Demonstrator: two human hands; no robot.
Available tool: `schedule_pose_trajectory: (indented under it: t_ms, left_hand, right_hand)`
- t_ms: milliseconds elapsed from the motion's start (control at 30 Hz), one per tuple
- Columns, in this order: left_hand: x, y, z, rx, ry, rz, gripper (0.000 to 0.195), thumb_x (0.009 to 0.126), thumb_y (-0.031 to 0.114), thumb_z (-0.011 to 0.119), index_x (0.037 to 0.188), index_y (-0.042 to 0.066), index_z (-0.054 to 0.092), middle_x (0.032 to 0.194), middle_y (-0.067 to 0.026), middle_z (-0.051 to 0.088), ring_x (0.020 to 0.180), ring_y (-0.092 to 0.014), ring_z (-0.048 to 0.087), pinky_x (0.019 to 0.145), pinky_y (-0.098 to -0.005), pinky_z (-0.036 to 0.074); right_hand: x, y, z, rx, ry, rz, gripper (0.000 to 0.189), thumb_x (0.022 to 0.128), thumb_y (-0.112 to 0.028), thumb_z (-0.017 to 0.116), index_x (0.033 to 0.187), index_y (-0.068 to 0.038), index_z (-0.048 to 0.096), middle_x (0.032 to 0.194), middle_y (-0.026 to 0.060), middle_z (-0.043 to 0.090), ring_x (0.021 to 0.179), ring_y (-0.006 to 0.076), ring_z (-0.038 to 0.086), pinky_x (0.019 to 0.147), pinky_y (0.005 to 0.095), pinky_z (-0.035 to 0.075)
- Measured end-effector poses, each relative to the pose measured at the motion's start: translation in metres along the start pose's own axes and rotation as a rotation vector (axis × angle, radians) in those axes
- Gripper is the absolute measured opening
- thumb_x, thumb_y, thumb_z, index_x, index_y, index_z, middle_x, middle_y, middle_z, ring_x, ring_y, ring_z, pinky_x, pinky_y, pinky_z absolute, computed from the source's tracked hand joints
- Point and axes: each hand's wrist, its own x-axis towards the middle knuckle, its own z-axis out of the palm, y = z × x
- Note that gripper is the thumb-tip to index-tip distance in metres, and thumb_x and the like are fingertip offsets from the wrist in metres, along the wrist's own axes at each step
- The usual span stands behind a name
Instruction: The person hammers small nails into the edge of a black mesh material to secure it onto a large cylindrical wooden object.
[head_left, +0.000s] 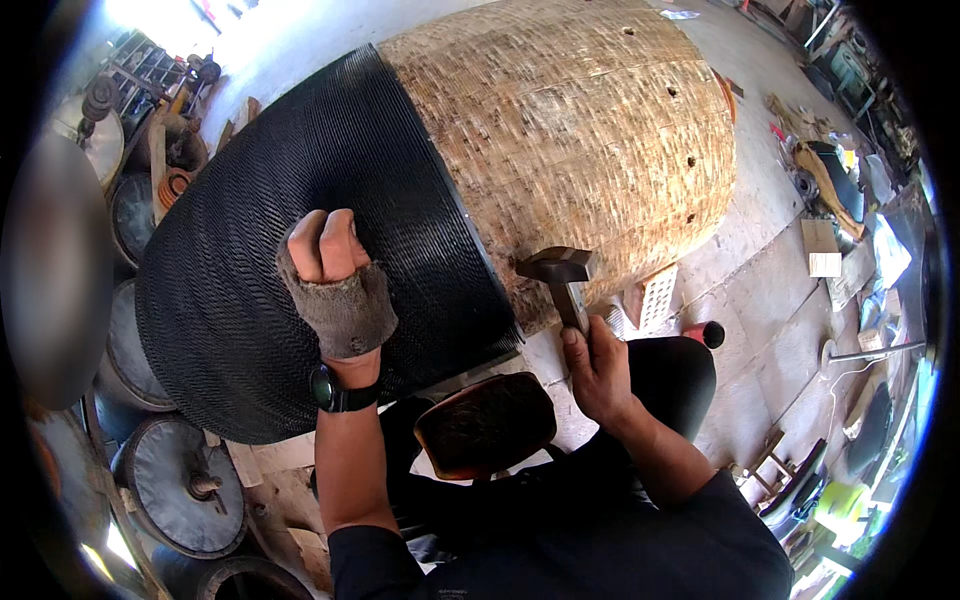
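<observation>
A large barrel-shaped body lies on its side before me. Its left part is wrapped in black, finely ridged covering; the right part is bare, rough wood with several small dark holes. My left hand, in a grey fingerless glove, is over the black covering with its fingers curled in. Whether anything is inside those fingers is hidden. My right hand grips the handle of a hammer, whose metal head is over the wood just right of the covering's edge.
A dark, brown-edged object is between my legs. A perforated brick and a red cup-like container are beyond my right knee. Several round drum-like vessels line the left. Cardboard and scraps litter the floor at right.
</observation>
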Motion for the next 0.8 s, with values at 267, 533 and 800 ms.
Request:
schedule_pose_trajectory:
  t_ms: [267, 533, 800]
  left_hand:
    - [0.009, 0.006, -0.002, 0.035, 0.040, 0.046, 0.027, 0.083, -0.003, 0.064, 0.108, 0.006, 0.061, 0.104, -0.0112, 0.058, 0.089, -0.027, 0.060, 0.077, -0.0397, 0.054]
    - [-0.044, 0.095, -0.016, -0.440, -0.059, 0.012, 0.032, 0.087, 0.001, 0.065, 0.117, 0.003, 0.056, 0.101, -0.0138, 0.064, 0.092, -0.032, 0.063, 0.082, -0.0432, 0.051]
    - [-0.056, 0.098, -0.011, -0.602, -0.217, -0.186, 0.033, 0.092, 0.006, 0.064, 0.124, 0.005, 0.058, 0.100, -0.0120, 0.066, 0.092, -0.027, 0.065, 0.087, -0.0432, 0.050]
  right_hand:
    - [-0.026, 0.005, -0.005, -0.003, -0.068, 0.057, 0.031, 0.101, -0.024, 0.058, 0.086, 0.001, 0.048, 0.061, 0.0196, 0.049, 0.052, 0.0265, 0.047, 0.052, 0.0406, 0.041]
    - [-0.022, 0.002, -0.003, 0.054, -0.043, 0.014, 0.030, 0.102, -0.025, 0.057, 0.090, 0.002, 0.051, 0.061, 0.0182, 0.053, 0.053, 0.0221, 0.050, 0.051, 0.0384, 0.042]
    - [-0.014, 0.001, -0.010, -0.045, -0.023, -0.033, 0.028, 0.100, -0.023, 0.059, 0.089, 0.001, 0.049, 0.060, 0.0199, 0.051, 0.051, 0.0313, 0.053, 0.050, 0.0401, 0.042]
